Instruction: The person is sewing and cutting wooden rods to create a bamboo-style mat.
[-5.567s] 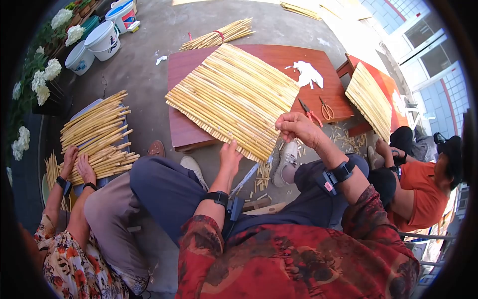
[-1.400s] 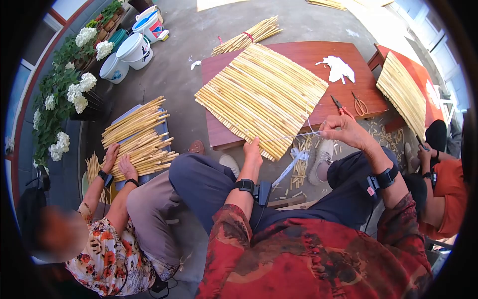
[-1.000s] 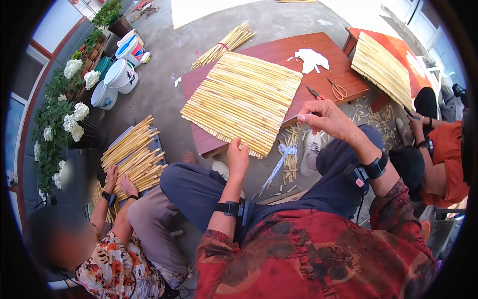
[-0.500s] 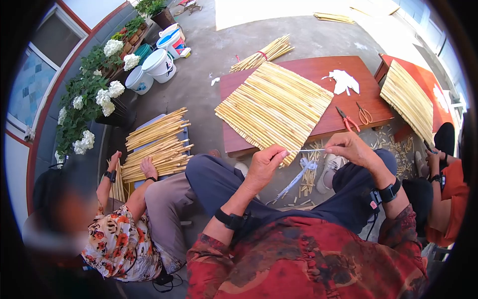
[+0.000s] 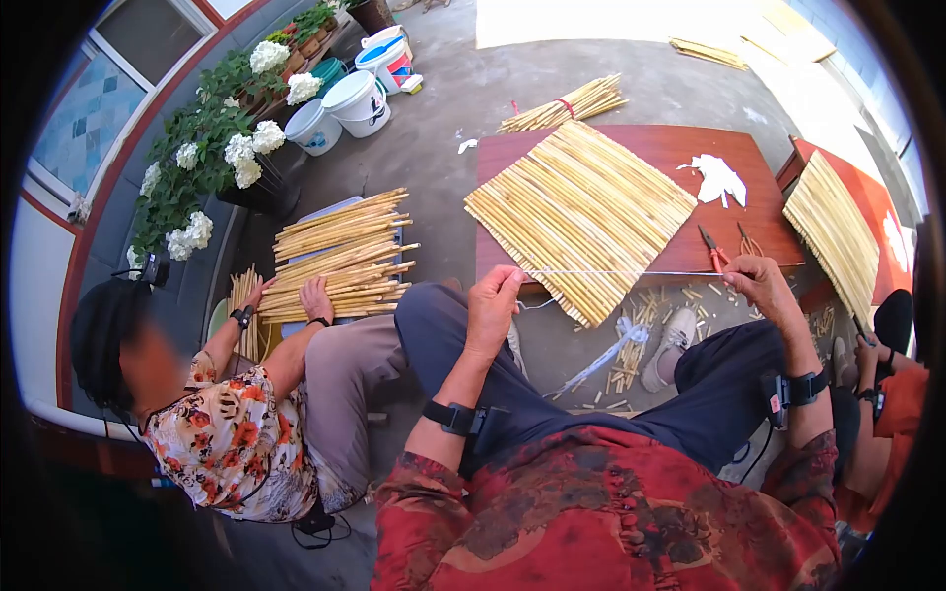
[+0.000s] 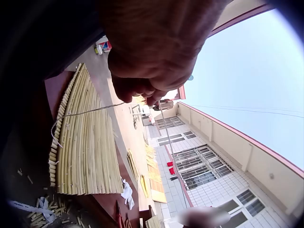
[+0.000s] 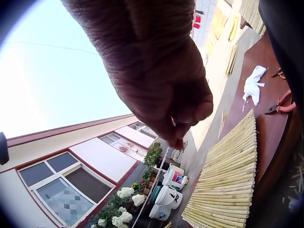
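A thin white string [image 5: 631,273] stretches taut between my two hands in the head view. My left hand [image 5: 493,310] pinches one part of it between thumb and fingers, and a loose tail hangs below. In the left wrist view that string runs from the fingertips back to the edge of the mat [image 6: 85,142]. My right hand [image 5: 769,291] pinches the other part, off to the right. Beneath the string lies the mat of pale reed sticks [image 5: 581,212], set side by side, its near corner jutting past the edge of the red-brown table [image 5: 709,148].
Pliers [image 5: 713,251], scissors [image 5: 749,239] and a torn white sheet [image 5: 716,179] lie on the table. Another person's hands [image 5: 315,298] rest on sticks [image 5: 340,241] at left. A second mat [image 5: 836,227] leans at right, by another person. Cut stick ends [image 5: 631,355] litter the floor.
My hands have moved apart, pulling the string from a short span to a long taut one. Earlier the left hand was at the mat's near edge. The head view has shifted.
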`<state>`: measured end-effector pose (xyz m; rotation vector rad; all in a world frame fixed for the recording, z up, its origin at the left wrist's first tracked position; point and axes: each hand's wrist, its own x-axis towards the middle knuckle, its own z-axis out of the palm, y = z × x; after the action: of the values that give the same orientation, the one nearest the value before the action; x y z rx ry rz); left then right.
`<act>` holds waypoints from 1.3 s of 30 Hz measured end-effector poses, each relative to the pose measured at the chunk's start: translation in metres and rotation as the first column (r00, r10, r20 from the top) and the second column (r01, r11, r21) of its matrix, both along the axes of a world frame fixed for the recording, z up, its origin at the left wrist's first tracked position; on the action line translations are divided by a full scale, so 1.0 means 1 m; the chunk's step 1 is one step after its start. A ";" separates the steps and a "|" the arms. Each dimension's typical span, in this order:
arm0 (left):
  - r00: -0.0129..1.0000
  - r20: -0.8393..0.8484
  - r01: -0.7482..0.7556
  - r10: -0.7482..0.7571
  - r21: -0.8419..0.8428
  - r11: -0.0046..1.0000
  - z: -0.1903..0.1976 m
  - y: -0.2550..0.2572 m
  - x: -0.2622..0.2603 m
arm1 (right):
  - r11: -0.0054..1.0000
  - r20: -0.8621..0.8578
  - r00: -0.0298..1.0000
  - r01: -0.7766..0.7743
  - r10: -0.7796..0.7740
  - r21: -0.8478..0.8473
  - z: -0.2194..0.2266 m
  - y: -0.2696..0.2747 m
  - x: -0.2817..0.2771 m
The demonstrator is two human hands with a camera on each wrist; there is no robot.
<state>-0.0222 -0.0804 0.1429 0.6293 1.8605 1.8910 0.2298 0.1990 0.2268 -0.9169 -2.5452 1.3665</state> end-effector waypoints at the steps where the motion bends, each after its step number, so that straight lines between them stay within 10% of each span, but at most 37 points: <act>1: 0.999 0.050 -0.002 0.001 0.024 1.000 -0.003 0.000 -0.003 | 0.999 -0.037 0.999 0.026 -0.025 0.028 -0.004 0.008 0.003; 9: 0.994 -0.033 0.093 -0.106 -0.272 0.958 -0.024 0.009 -0.009 | 0.987 -0.127 0.989 0.088 -0.071 0.137 0.015 0.006 0.005; 11: 0.596 -0.802 -0.384 -0.050 -0.339 0.859 -0.026 0.015 -0.001 | 0.968 -0.169 0.985 0.013 0.030 0.250 0.016 -0.009 -0.002; 14: 0.551 -0.830 -0.293 -0.083 -0.286 0.912 0.017 0.028 0.018 | 0.888 -0.084 0.978 -0.134 0.189 0.439 0.026 -0.039 -0.021; 16: 0.593 -0.795 0.022 -0.129 -0.144 0.989 0.033 0.040 0.033 | 0.821 -0.051 0.945 -0.253 0.323 0.511 0.028 -0.059 -0.034; 18: 0.844 -0.415 0.366 -0.340 -0.019 0.930 0.061 0.050 0.063 | 0.839 -0.090 0.931 -0.272 0.353 0.471 0.036 -0.077 -0.046; 21: 0.782 0.097 0.575 -0.616 0.268 0.773 0.056 0.065 0.079 | 0.827 -0.124 0.919 -0.269 0.373 0.494 0.041 -0.086 -0.057; 26: 0.844 -0.120 0.532 -0.523 0.049 0.846 0.060 0.067 0.079 | 0.872 -0.160 0.918 -0.274 0.363 0.406 0.046 -0.086 -0.060; 33: 0.863 0.093 0.473 -0.496 0.195 0.859 0.057 0.062 0.074 | 0.994 -0.151 0.987 -0.065 0.051 -0.087 0.040 -0.080 -0.061; 35: 0.836 0.200 0.417 -0.511 0.375 0.828 0.058 0.064 0.073 | 0.860 -0.428 0.902 -0.174 -0.056 -0.480 0.026 -0.084 -0.067; 39: 0.807 0.298 0.350 -0.509 0.453 0.820 0.049 0.067 0.074 | 0.866 -0.486 0.869 -0.175 -0.087 -0.469 0.004 -0.099 -0.076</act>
<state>0.0516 -0.0131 0.1922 0.6517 0.9835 1.8828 0.1537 0.1001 0.2306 -0.4568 -1.8638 2.0213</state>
